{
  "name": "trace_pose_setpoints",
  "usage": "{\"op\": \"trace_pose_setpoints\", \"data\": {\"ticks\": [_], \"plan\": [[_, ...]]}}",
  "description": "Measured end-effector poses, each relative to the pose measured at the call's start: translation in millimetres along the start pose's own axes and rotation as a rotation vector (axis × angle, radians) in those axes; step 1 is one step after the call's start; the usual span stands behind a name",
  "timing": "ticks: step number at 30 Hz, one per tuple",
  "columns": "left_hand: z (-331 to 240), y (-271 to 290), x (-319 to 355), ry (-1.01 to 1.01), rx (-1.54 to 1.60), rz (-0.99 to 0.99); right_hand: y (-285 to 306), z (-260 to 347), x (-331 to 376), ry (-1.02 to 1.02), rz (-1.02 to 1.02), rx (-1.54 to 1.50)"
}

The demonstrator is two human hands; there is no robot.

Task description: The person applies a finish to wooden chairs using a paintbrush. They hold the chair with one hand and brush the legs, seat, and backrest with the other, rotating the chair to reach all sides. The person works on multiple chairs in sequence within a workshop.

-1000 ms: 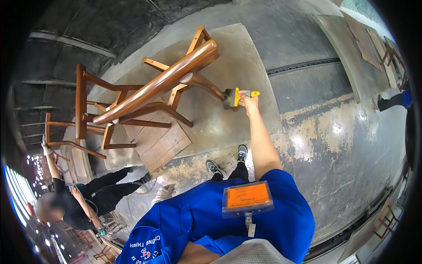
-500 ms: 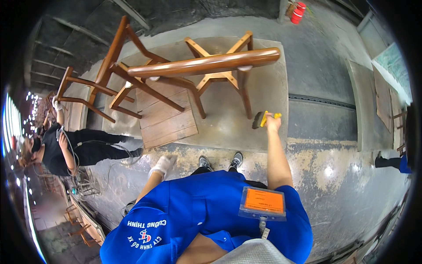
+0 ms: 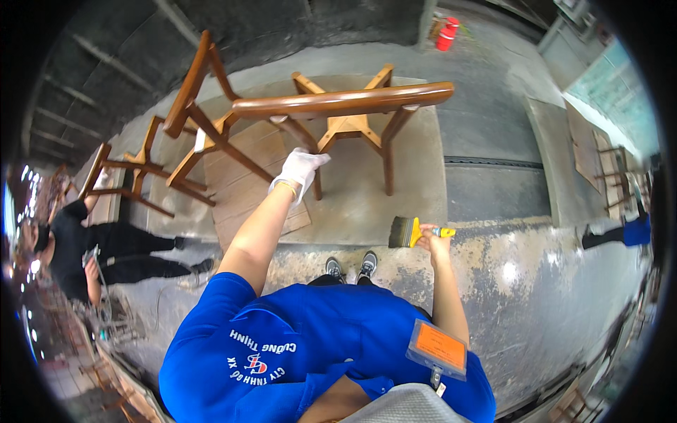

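Observation:
A glossy brown wooden chair frame [image 3: 352, 102] stands in front of me, its long rail on top and its legs angled downward. My left hand [image 3: 299, 169], in a white glove, is closed around one of its legs, covering the leg's middle. In my bare right hand [image 3: 434, 238] is a wide paint brush [image 3: 405, 232] with a yellow handle and dark bristles, held level and apart from the frame. Its bristles point left. Behind the rail, lighter wooden cross braces [image 3: 345, 125] are visible.
More brown frames [image 3: 204, 106] stand on the left, above a plank board [image 3: 243, 169]. A co-worker in black [image 3: 113, 247] holds a hose-fed tool at far left; a person in blue [image 3: 635, 231] is at far right. A red cylinder [image 3: 447, 34] stands at the back.
My left hand has reached forward from beside my body to the chair frame's leg. My right hand has drawn the brush back toward me, away from the frame.

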State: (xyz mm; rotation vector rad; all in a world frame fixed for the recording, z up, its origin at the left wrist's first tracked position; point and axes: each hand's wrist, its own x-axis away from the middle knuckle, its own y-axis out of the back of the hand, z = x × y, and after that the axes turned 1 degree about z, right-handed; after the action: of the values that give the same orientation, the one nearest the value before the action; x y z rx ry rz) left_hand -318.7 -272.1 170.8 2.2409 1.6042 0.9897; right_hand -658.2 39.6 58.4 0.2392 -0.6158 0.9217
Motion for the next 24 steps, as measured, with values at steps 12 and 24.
{"op": "trace_pose_setpoints", "data": {"ticks": [12,24], "plan": [[2.8,-35.9,-2.6,-0.332,-0.077,-0.045,11.4,-2.7,156.9,0.128,-0.412,-0.281],[162.5,21.2,71.2,-0.058,-0.516,0.2,-222.2,39.3,21.6,0.208,0.499,-1.194]]}}
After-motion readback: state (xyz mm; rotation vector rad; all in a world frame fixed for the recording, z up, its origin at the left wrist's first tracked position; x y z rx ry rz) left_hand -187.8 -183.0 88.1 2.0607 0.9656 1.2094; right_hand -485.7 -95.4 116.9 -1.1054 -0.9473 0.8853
